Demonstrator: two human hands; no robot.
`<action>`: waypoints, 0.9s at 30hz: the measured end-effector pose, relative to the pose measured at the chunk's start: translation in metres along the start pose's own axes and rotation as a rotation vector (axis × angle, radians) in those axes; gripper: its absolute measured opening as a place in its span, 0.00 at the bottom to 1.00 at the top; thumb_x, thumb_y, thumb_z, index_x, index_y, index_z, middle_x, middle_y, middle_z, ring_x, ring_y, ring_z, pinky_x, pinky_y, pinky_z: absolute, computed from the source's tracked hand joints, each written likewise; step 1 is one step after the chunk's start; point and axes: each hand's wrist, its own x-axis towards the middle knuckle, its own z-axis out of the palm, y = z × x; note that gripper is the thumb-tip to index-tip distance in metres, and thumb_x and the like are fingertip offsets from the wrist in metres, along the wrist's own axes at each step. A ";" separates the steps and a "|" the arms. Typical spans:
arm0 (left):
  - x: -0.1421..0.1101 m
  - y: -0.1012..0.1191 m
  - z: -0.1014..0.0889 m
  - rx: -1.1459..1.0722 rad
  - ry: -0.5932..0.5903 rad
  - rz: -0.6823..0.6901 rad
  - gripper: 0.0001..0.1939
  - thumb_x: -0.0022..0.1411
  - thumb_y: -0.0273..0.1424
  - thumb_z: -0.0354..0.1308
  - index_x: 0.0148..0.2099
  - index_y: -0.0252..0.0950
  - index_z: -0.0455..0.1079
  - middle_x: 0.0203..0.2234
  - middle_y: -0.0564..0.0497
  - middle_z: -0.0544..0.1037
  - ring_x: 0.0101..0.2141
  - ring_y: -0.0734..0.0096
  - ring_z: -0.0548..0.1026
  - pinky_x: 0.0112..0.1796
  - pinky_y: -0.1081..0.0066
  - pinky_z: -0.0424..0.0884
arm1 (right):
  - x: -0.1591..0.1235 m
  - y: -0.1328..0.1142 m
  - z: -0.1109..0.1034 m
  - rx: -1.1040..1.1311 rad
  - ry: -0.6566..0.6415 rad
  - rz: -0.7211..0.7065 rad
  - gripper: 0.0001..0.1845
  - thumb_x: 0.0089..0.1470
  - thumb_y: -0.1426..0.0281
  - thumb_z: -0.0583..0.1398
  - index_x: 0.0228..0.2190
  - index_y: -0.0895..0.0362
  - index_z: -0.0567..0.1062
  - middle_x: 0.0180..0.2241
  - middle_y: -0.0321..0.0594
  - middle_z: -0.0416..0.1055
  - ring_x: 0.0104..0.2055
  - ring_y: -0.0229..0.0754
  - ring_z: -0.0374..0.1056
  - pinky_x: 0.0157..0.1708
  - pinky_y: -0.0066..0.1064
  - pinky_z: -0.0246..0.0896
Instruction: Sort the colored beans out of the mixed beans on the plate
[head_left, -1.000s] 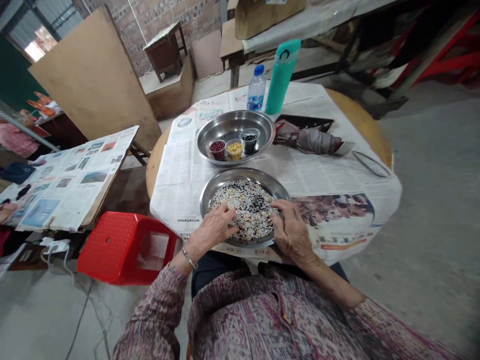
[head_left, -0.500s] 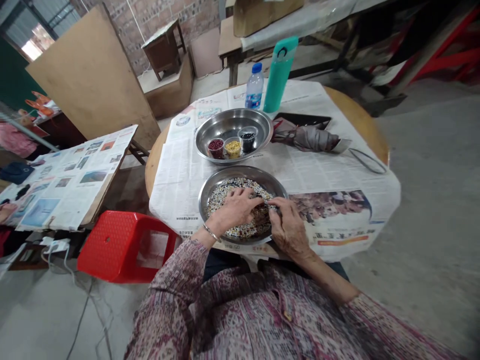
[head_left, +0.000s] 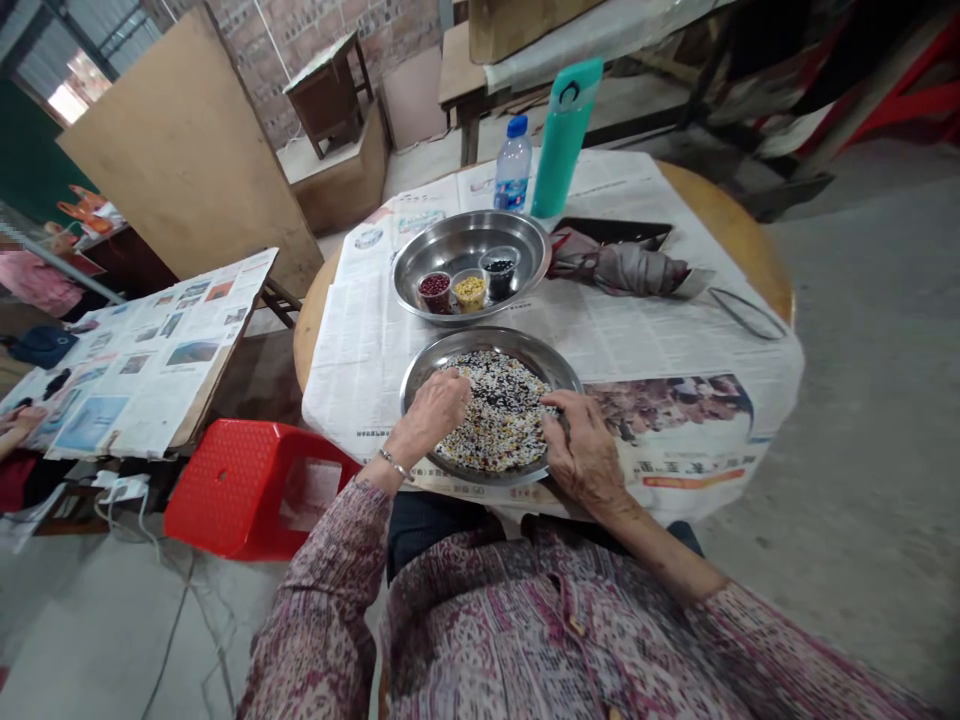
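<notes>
A steel basin (head_left: 416, 352) close to my body holds a mix of white, black, yellow and dark red grains and beans (head_left: 502, 410). My left hand (head_left: 435, 412) is over the basin's left side, its fingers bunched together and pointing inward; anything in them is hidden. At the right rim, my right hand (head_left: 586, 450) has its fingers curled, with the thumb near them, and I cannot make out what they hold. Behind stands a second steel basin (head_left: 457, 240) with three clear cups in it: dark red beans (head_left: 434, 292), yellow beans (head_left: 470, 292) and black beans (head_left: 499, 277).
Newspaper (head_left: 352, 360) covers the round table. A water bottle (head_left: 513, 168), a teal flask (head_left: 568, 140) and a folded grey umbrella (head_left: 630, 268) stand or lie at its back. To the left are a red stool (head_left: 225, 490) and another newspaper-covered table (head_left: 150, 350), with another person's hand (head_left: 26, 420).
My left hand has drawn back from the middle of the grains to the basin's left side, its fingers now bunched. My right hand stays at the right rim, nearly unmoved.
</notes>
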 end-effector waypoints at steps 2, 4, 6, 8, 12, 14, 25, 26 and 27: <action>-0.017 -0.004 -0.001 -0.050 -0.023 -0.021 0.11 0.61 0.16 0.52 0.36 0.33 0.74 0.35 0.47 0.77 0.40 0.65 0.76 0.47 0.66 0.74 | 0.000 0.001 0.000 0.000 -0.002 0.002 0.13 0.62 0.69 0.53 0.47 0.54 0.71 0.46 0.50 0.72 0.52 0.54 0.68 0.54 0.52 0.64; -0.031 -0.005 -0.002 -0.101 -0.034 -0.002 0.10 0.61 0.17 0.53 0.38 0.34 0.74 0.35 0.48 0.77 0.41 0.66 0.76 0.48 0.66 0.74 | -0.001 0.002 0.000 -0.005 -0.003 0.003 0.13 0.62 0.69 0.53 0.47 0.54 0.71 0.46 0.50 0.72 0.52 0.54 0.68 0.54 0.52 0.64; -0.036 -0.002 -0.003 -0.136 -0.007 0.000 0.09 0.63 0.19 0.54 0.41 0.34 0.73 0.37 0.49 0.77 0.41 0.68 0.76 0.49 0.67 0.74 | -0.001 0.002 0.000 -0.013 -0.001 -0.001 0.13 0.62 0.69 0.53 0.46 0.54 0.71 0.46 0.50 0.72 0.52 0.54 0.68 0.54 0.51 0.64; -0.033 0.001 -0.003 -0.132 0.056 -0.030 0.09 0.66 0.21 0.54 0.44 0.35 0.73 0.39 0.49 0.77 0.42 0.67 0.76 0.51 0.65 0.73 | -0.001 0.002 0.001 -0.018 0.006 -0.006 0.13 0.62 0.69 0.53 0.47 0.54 0.71 0.46 0.50 0.73 0.52 0.54 0.68 0.54 0.51 0.64; -0.011 0.005 -0.003 -0.041 0.086 -0.007 0.15 0.64 0.26 0.61 0.53 0.40 0.72 0.54 0.47 0.72 0.54 0.58 0.70 0.57 0.57 0.69 | -0.001 0.003 0.001 -0.025 0.024 -0.024 0.12 0.63 0.68 0.53 0.46 0.55 0.71 0.46 0.51 0.73 0.51 0.54 0.69 0.53 0.51 0.65; 0.002 0.005 -0.004 0.009 0.014 0.033 0.20 0.62 0.28 0.63 0.56 0.44 0.71 0.60 0.48 0.68 0.57 0.52 0.67 0.56 0.52 0.70 | -0.001 0.003 0.001 -0.029 0.028 -0.038 0.12 0.64 0.68 0.53 0.46 0.56 0.71 0.45 0.51 0.73 0.50 0.53 0.69 0.52 0.50 0.66; 0.017 0.016 0.000 -0.173 -0.092 0.135 0.09 0.61 0.19 0.57 0.37 0.33 0.77 0.34 0.49 0.79 0.41 0.68 0.77 0.51 0.67 0.72 | 0.001 0.001 0.000 -0.021 0.039 -0.065 0.11 0.64 0.69 0.53 0.46 0.56 0.71 0.45 0.50 0.73 0.50 0.52 0.69 0.52 0.49 0.66; 0.010 0.018 0.002 -0.185 -0.079 0.138 0.09 0.61 0.18 0.56 0.37 0.32 0.77 0.34 0.49 0.79 0.40 0.68 0.77 0.51 0.67 0.72 | 0.001 0.001 0.000 -0.015 0.040 -0.063 0.11 0.64 0.70 0.53 0.46 0.56 0.71 0.45 0.50 0.73 0.50 0.52 0.69 0.52 0.49 0.66; 0.002 0.020 0.003 -0.187 -0.065 0.138 0.09 0.61 0.18 0.56 0.37 0.32 0.76 0.34 0.49 0.79 0.40 0.68 0.77 0.51 0.67 0.72 | 0.001 0.000 0.000 -0.008 0.040 -0.062 0.11 0.64 0.70 0.53 0.46 0.56 0.71 0.45 0.50 0.73 0.50 0.52 0.69 0.52 0.49 0.66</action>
